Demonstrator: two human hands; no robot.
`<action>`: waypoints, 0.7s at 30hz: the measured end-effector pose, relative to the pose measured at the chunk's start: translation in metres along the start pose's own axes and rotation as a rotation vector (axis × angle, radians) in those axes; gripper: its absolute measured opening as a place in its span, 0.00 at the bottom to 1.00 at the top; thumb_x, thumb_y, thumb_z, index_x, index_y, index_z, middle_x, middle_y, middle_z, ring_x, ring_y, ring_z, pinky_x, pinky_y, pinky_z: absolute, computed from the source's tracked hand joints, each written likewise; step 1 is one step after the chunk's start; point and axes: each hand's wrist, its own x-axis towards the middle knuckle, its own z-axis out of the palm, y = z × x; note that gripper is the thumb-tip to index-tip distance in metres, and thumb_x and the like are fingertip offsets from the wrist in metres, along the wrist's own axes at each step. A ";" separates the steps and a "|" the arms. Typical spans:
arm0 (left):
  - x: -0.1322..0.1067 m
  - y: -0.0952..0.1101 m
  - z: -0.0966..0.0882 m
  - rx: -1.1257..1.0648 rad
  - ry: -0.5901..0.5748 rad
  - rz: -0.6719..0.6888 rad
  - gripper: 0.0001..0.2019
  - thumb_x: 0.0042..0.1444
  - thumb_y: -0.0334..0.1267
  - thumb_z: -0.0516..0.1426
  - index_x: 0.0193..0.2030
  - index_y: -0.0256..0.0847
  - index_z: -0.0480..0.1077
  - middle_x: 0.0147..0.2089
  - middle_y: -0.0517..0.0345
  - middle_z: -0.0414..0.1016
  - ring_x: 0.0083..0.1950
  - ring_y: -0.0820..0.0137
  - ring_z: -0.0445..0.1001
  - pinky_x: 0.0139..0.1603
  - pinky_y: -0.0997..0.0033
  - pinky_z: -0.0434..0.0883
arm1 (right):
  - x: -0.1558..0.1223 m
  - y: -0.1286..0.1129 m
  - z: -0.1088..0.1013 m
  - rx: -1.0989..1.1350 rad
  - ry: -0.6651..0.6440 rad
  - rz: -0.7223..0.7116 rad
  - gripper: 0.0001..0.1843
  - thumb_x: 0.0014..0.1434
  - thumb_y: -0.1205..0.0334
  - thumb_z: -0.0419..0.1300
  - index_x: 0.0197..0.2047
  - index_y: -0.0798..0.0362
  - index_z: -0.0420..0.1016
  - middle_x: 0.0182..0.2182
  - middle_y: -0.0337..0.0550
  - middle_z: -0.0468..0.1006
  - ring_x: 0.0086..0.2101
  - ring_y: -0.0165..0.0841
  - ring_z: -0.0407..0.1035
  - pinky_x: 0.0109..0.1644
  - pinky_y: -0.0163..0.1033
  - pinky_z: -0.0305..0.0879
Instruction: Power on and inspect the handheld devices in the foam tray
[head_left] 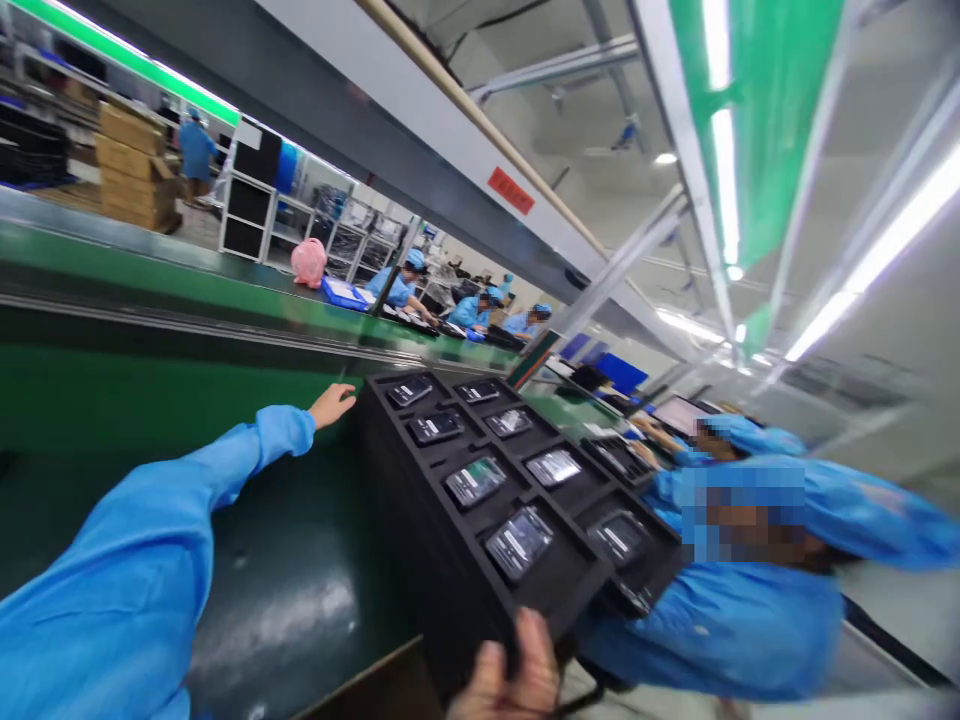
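Note:
A tall black block, seemingly stacked foam trays (442, 478), stands tilted across the view on the green work surface (277, 600). Its top compartments hold several flat dark devices (520, 540) with white labels and a glossy, plastic-like sheen. At the near end, my right hand (514, 675) is closed on the tray's edge, thumb and fingers against the foam, somewhat blurred. My left hand (334, 405) reaches out beside the far left corner, fingers stretched towards it and holding nothing. Whether its fingertips touch the foam, I cannot tell.
Close on the right sits a co-worker in blue (720, 620), beside the trays. A metal post (615, 260) rises behind the stack. Across the line are a pink round object (308, 262), a blue bin (345, 292) and other seated workers. Brown cartons (135, 165) stand farther back.

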 end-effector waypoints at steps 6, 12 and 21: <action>-0.189 -0.023 -0.136 0.234 0.069 0.039 0.08 0.57 0.41 0.60 0.42 0.43 0.76 0.44 0.56 0.77 0.49 0.65 0.74 0.58 0.56 0.70 | -0.114 -0.050 0.115 0.233 -1.303 -0.384 0.28 0.54 0.48 0.52 0.58 0.17 0.62 0.62 0.21 0.68 0.61 0.48 0.64 0.64 0.59 0.60; -0.407 -0.021 -0.228 0.434 0.687 -0.158 0.11 0.56 0.44 0.53 0.39 0.51 0.76 0.45 0.53 0.76 0.52 0.56 0.72 0.59 0.52 0.68 | -0.174 -0.155 0.192 0.377 -1.590 -0.703 0.42 0.52 0.43 0.60 0.69 0.36 0.54 0.70 0.36 0.53 0.69 0.49 0.43 0.72 0.59 0.31; -0.495 -0.041 -0.310 0.355 1.100 -0.531 0.17 0.62 0.46 0.56 0.53 0.38 0.69 0.53 0.49 0.72 0.55 0.59 0.71 0.58 0.46 0.67 | -0.325 -0.323 0.213 0.267 -1.574 -0.607 0.37 0.62 0.47 0.57 0.68 0.55 0.54 0.69 0.57 0.54 0.68 0.49 0.47 0.70 0.64 0.41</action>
